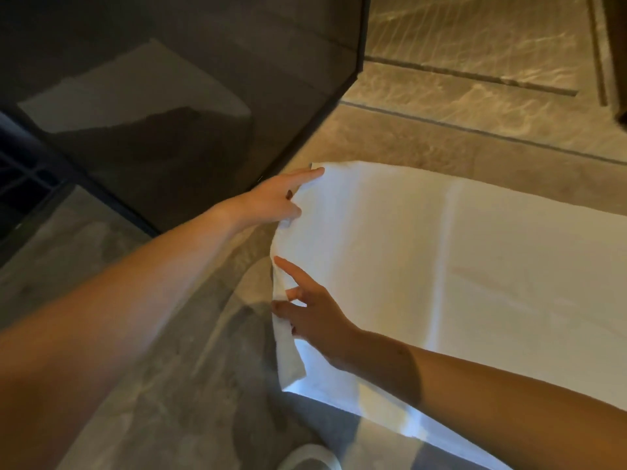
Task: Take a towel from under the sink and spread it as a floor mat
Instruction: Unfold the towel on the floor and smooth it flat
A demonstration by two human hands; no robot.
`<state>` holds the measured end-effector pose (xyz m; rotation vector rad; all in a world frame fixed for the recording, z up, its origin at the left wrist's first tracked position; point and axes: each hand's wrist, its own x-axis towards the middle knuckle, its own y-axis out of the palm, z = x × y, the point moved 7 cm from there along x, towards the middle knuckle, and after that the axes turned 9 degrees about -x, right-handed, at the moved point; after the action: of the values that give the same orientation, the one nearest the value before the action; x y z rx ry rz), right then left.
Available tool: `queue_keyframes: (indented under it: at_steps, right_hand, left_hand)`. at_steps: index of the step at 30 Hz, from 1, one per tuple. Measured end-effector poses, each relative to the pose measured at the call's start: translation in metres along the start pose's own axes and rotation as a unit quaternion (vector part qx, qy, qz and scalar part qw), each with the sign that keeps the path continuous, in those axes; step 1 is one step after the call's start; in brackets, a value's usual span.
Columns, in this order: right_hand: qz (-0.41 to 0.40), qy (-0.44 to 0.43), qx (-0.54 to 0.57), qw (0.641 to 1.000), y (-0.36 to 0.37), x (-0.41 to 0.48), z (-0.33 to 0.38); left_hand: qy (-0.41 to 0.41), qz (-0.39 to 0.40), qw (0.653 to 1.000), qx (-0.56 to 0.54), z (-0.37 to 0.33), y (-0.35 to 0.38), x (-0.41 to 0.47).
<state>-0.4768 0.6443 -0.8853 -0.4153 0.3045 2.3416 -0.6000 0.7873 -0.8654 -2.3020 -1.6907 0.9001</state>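
Dark glass panel [190, 96] close left of towel [458, 266]; open stone floor [475, 79] beyond.

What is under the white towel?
The white towel lies on the stone-tiled floor, which shows around it. Both the left hand and right hand hold its near edge. The floor beneath it is covered, so unseen.

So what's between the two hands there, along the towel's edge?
In the head view, only towel: a curved, slightly lifted stretch of the white towel edge runs between the left hand and the right hand, with nothing else there.
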Motion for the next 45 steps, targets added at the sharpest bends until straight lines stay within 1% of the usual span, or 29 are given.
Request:
queue_keyframes:
  at_steps: [6, 10, 15, 18, 20, 21, 23, 24, 26, 27, 28, 29, 31, 34, 35, 37, 39, 40, 43, 45]
  right_hand:
    - [-0.029, -0.014, 0.006, 0.999, 0.03, 0.027, 0.0]
    - [-0.062, 0.007, 0.009, 0.998, 0.044, 0.047, -0.017]
    - [-0.098, 0.065, 0.006, 0.993, 0.053, 0.069, -0.049]
    - [-0.108, 0.092, 0.013, 0.99, 0.058, 0.08, -0.061]
    - [-0.107, 0.11, 0.003, 0.988, 0.058, 0.087, -0.065]
    - [-0.092, 0.121, 0.011, 0.988, 0.059, 0.091, -0.068]
    - [-0.038, 0.161, 0.094, 0.982, 0.067, 0.091, -0.069]
    - [-0.03, 0.161, 0.105, 0.981, 0.066, 0.09, -0.068]
    - [-0.081, 0.104, 0.027, 0.991, 0.048, 0.083, -0.063]
    - [-0.129, 0.064, -0.058, 0.988, 0.031, 0.075, -0.059]
    - [-0.177, 0.029, -0.143, 0.973, 0.012, 0.065, -0.054]
    - [-0.218, 0.002, -0.224, 0.95, -0.007, 0.053, -0.048]
    - [-0.266, -0.044, -0.356, 0.894, -0.044, 0.032, -0.04]
    - [-0.28, -0.031, -0.497, 0.821, -0.095, 0.011, -0.039]
    - [-0.278, -0.017, -0.533, 0.799, -0.109, 0.005, -0.043]
    - [-0.255, 0.023, -0.592, 0.764, -0.129, -0.001, -0.054]
    - [-0.23, 0.05, -0.629, 0.741, -0.141, 0.0, -0.065]
    - [-0.223, 0.055, -0.638, 0.735, -0.145, 0.001, -0.069]
    - [-0.225, 0.052, -0.647, 0.727, -0.151, 0.006, -0.076]
    - [-0.234, 0.044, -0.643, 0.728, -0.153, 0.008, -0.079]
  left_hand:
    - [0.025, -0.043, 0.996, 0.077, 0.011, -0.02, -0.004]
    - [0.022, -0.078, 0.989, 0.125, 0.03, -0.019, -0.002]
    - [-0.014, -0.114, 0.987, 0.116, 0.07, -0.01, -0.002]
    - [-0.03, -0.098, 0.99, 0.097, 0.083, -0.002, 0.001]
    - [-0.037, -0.081, 0.992, 0.09, 0.086, 0.004, 0.001]
    - [-0.042, -0.076, 0.992, 0.09, 0.086, 0.006, 0.0]
    - [-0.056, -0.081, 0.991, 0.093, 0.083, 0.007, -0.002]
    - [-0.064, -0.1, 0.988, 0.101, 0.079, 0.007, -0.005]
    - [-0.063, -0.166, 0.974, 0.142, 0.066, 0.008, -0.013]
    - [-0.055, -0.198, 0.964, 0.167, 0.059, 0.012, -0.02]
    - [-0.043, -0.219, 0.956, 0.193, 0.054, 0.021, -0.029]
    - [-0.023, -0.226, 0.949, 0.219, 0.051, 0.035, -0.037]
    - [0.027, -0.206, 0.941, 0.268, 0.055, 0.072, -0.052]
    - [0.095, -0.182, 0.933, 0.297, 0.07, 0.12, -0.07]
    - [0.107, -0.177, 0.931, 0.3, 0.076, 0.131, -0.072]
    - [0.1, -0.165, 0.933, 0.303, 0.09, 0.145, -0.07]
    - [0.078, -0.153, 0.937, 0.304, 0.102, 0.151, -0.066]
    - [0.072, -0.149, 0.938, 0.303, 0.106, 0.152, -0.065]
    - [0.062, -0.135, 0.939, 0.311, 0.11, 0.152, -0.062]
    - [0.061, -0.135, 0.938, 0.315, 0.111, 0.153, -0.062]
